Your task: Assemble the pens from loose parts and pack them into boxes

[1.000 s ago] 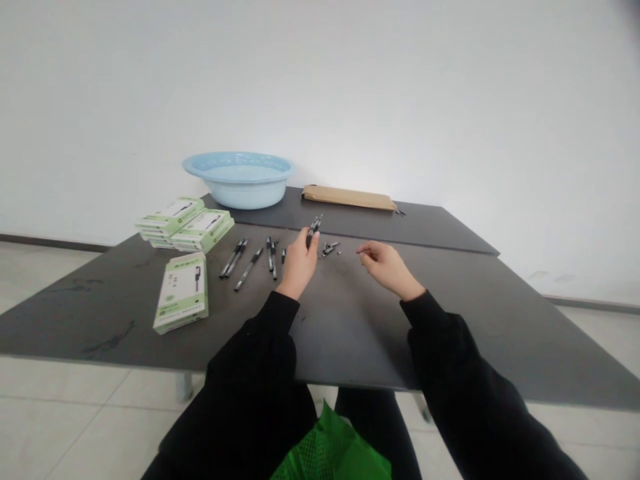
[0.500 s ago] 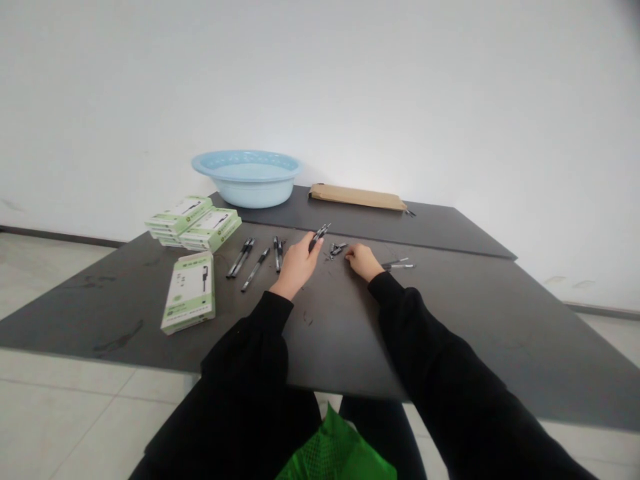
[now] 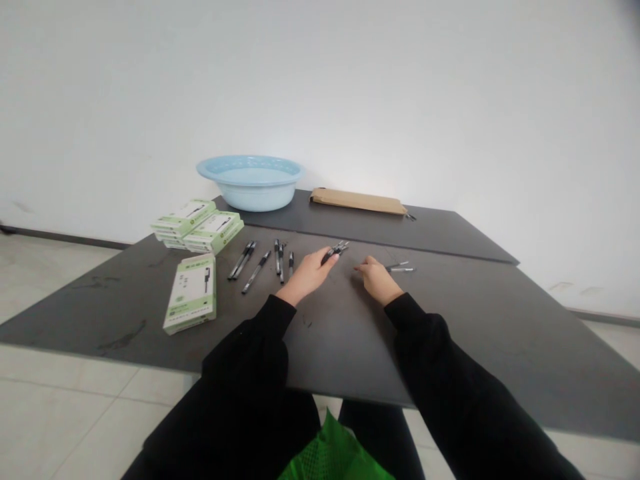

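Note:
My left hand (image 3: 311, 273) is closed around a few black pens (image 3: 334, 251), their tips pointing away to the right. To its right, my right hand (image 3: 379, 280) has its fingers pinched together low over the table; what they hold, if anything, is too small to make out. Just beyond the right hand lie thin pen parts (image 3: 401, 269). Left of my left hand several capped pens (image 3: 257, 272) rest on the dark table (image 3: 340, 340), in small groups. The small dark pieces between the hands are mostly hidden behind the held pens.
A green and white box (image 3: 191, 293) lies at the left, with a stack of similar boxes (image 3: 213, 230) behind it. Farther back stand a light blue basin (image 3: 257, 190) and a long brown paper packet (image 3: 357, 201). A seam crosses the table behind my hands.
My left hand has moved right with its pens, over the small pieces. My right hand has shifted slightly right and nearer to me. Another pen now shows on the table beside my left hand.

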{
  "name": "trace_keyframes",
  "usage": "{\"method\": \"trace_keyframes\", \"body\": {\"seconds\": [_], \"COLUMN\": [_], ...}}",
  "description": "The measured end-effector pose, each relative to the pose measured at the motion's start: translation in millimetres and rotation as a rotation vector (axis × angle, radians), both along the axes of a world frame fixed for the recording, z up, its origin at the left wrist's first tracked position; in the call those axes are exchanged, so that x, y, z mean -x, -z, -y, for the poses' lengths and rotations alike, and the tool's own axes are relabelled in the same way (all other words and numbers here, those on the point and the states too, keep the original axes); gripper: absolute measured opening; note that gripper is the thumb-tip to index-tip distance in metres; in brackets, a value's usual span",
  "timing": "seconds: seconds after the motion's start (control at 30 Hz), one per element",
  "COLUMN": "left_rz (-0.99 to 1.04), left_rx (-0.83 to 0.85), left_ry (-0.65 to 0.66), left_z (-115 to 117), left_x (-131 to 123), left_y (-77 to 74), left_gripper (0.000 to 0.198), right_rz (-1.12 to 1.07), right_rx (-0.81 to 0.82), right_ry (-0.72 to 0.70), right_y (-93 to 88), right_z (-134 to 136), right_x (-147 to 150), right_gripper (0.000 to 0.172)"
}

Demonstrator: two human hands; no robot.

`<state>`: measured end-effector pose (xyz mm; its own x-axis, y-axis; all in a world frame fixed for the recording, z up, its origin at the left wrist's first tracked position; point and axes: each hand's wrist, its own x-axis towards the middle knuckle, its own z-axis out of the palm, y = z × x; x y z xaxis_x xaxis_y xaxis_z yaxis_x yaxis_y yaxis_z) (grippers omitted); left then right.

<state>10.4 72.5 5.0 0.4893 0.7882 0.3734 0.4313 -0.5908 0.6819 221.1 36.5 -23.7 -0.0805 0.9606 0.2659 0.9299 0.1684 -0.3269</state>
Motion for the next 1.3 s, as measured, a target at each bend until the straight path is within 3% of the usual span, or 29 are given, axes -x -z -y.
{"method": "trace_keyframes", "body": {"seconds": [0.07, 0.17, 0.23, 0.33, 0.67, 1.07, 1.3], "left_rz": [-0.002, -0.014, 0.001, 0.036, 0.2, 0.203, 0.24], "left_rx": [0.092, 0.253, 0.33, 0.415, 0.62, 0.638, 0.777], "left_ry": [0.148, 0.33, 0.375, 0.4, 0.484, 0.464, 0.469], "left_z": [6, 16, 20, 22, 16, 19, 23], "left_x": [-5, -12, -14, -15, -15, -15, -18], "left_y": [0.0, 1.2, 2.3, 3.4, 7.3, 3.9, 3.4], "left_gripper": [0.031, 0.03, 0.031, 0.035, 0.04, 0.039, 0.024], "right_rz": [-0.137, -0.569, -0.841, -1.03, -1.034, -0.931, -0.95], "right_rx": [-0.095, -0.216, -0.243, -0.223, -0.157, -0.094, 0.01], "right_ry": [0.01, 0.064, 0.076, 0.05, -0.052, -0.168, -0.13], "right_y": [-7.6, -21.9, -30.7, -40.3, -52.3, -43.2, -34.9], "right_z": [8, 15, 19, 25, 36, 33, 33], "right_x": [-13, -32, -38, -36, -6, 5, 12], "right_gripper": [0.03, 0.023, 0.027, 0.033, 0.031, 0.032, 0.039]}}
